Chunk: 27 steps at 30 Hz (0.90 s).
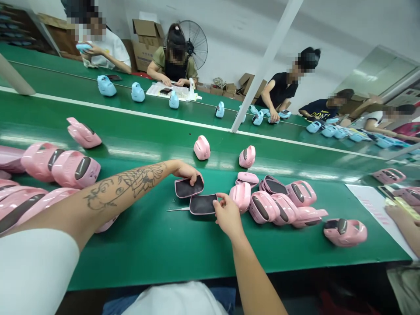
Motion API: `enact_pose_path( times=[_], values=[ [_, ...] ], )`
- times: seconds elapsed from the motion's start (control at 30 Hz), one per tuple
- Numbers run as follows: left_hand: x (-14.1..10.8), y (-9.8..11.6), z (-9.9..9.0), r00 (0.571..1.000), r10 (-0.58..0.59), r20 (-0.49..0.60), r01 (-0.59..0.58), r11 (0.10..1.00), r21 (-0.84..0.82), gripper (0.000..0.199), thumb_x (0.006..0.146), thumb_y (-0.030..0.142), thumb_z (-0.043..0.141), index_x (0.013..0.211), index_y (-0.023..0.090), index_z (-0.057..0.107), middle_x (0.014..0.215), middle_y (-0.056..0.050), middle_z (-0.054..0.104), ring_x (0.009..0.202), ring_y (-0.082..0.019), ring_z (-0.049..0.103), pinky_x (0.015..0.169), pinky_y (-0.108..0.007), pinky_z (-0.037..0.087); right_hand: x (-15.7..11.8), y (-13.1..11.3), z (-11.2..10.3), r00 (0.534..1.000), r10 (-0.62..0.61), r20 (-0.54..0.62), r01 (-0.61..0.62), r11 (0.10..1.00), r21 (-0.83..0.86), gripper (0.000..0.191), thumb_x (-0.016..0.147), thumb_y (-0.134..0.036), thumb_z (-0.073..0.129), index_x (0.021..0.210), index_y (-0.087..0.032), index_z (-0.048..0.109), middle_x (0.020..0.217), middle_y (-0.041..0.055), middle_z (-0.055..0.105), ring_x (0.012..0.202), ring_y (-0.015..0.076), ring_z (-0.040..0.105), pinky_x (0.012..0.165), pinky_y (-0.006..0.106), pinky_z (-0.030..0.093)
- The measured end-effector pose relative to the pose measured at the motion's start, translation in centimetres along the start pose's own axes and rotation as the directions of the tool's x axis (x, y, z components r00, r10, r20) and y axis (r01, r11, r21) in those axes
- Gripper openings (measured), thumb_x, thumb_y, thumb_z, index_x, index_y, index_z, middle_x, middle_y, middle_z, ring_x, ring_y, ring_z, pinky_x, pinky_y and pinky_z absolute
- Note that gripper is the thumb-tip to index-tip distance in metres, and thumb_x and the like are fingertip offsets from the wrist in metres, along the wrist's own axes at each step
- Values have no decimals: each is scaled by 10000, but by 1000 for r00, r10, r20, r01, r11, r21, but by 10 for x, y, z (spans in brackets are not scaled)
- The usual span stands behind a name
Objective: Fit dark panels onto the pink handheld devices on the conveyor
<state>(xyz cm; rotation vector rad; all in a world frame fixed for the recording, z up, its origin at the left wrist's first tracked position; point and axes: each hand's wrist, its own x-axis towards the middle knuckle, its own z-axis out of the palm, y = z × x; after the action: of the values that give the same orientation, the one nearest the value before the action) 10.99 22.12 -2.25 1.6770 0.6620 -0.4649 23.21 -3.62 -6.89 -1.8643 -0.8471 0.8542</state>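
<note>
My left hand [187,170] holds a pink-rimmed cover with a dark inner face [188,188], the thumb on its top and the other fingers partly hidden. Just below and to the right, a second dark-faced cover with a pink rim [203,204] is gripped at its right edge by my right hand [228,214], between thumb and fingers. The two covers lie close together, low over the green work surface. A thin metal shaft with a pale end [179,209], like a small screwdriver, sticks out left of the second cover.
Glossy pink housings [264,206] crowd the right side, and several more [77,168] are piled at left under my forearm. Two stand on the green belt [157,135] ahead. Across it, co-workers handle blue housings [106,86]. A white post [262,57] rises beyond. A person's arm [405,225] rests at far right.
</note>
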Motion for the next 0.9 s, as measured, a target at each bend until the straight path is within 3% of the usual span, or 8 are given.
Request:
enact_pose_path(
  times=[0.17, 0.4, 0.47, 0.57, 0.63, 0.7, 0.8, 0.9],
  values=[
    [0, 1, -4, 997, 58, -54, -53, 993, 106, 624, 449, 197, 753, 1051, 312, 869, 1103, -38, 846, 1073, -364, 733, 886, -390, 601, 18, 1, 10, 998, 52, 35, -53, 998, 31, 397, 911, -420, 626, 1219, -179, 693, 772, -15, 609, 532, 157, 583, 396, 275, 503],
    [-25, -9, -11, 963, 137, -234, -104, 983, 148, 973, 574, 393, 849, 1524, 302, 661, 1576, -91, 657, 1425, -356, 610, 1123, -354, 506, -19, 10, -6, 996, 82, 43, -84, 996, 35, 442, 882, -478, 683, 1231, -207, 707, 796, -7, 602, 589, 166, 590, 412, 271, 524],
    [-32, -11, -11, 951, 153, -268, -112, 981, 160, 964, 622, 430, 832, 1552, 272, 633, 1575, -100, 659, 1389, -334, 646, 1094, -327, 521, -27, 15, -6, 992, 106, 65, -109, 993, 46, 433, 872, -486, 687, 1203, -208, 703, 780, -20, 577, 560, 161, 590, 383, 269, 511],
    [-34, -8, -12, 924, 163, -346, -95, 974, 204, 797, 691, 454, 803, 1449, 226, 709, 1439, -96, 752, 1291, -321, 709, 1053, -310, 541, -30, 23, 4, 986, 123, 110, -131, 989, 66, 444, 879, -492, 671, 1215, -204, 658, 802, -33, 566, 544, 159, 632, 367, 264, 507],
    [-27, 0, -15, 871, 165, -463, -55, 969, 241, 695, 755, 459, 763, 1387, 173, 728, 1386, -128, 766, 1278, -347, 710, 1074, -344, 533, -29, 27, 15, 984, 120, 131, -130, 989, 68, 443, 905, -498, 640, 1237, -207, 616, 835, -33, 575, 553, 165, 671, 369, 262, 507],
    [-13, 13, -16, 783, 167, -599, -1, 964, 267, 711, 816, 478, 719, 1431, 124, 667, 1435, -190, 716, 1316, -396, 680, 1113, -414, 515, -26, 29, 24, 984, 112, 138, -121, 991, 55, 396, 934, -500, 602, 1209, -216, 585, 868, -24, 597, 558, 174, 696, 364, 261, 491],
    [17, 33, -15, 672, 190, -716, 52, 952, 302, 1015, 767, 506, 813, 1633, 138, 432, 1632, -249, 523, 1462, -471, 554, 1205, -513, 437, -25, 26, 32, 989, 78, 125, -79, 997, 0, 269, 961, -478, 582, 1063, -229, 573, 880, -3, 650, 546, 180, 690, 403, 284, 490],
    [51, 46, -16, 637, 175, -751, 87, 951, 296, 1429, 609, 471, 965, 1744, 163, 154, 1776, -291, 265, 1606, -530, 341, 1286, -586, 315, -26, 19, 30, 997, 1, 81, 6, 996, -88, 193, 953, -427, 637, 963, -238, 600, 893, 31, 711, 713, 226, 727, 634, 349, 576]
  ],
)
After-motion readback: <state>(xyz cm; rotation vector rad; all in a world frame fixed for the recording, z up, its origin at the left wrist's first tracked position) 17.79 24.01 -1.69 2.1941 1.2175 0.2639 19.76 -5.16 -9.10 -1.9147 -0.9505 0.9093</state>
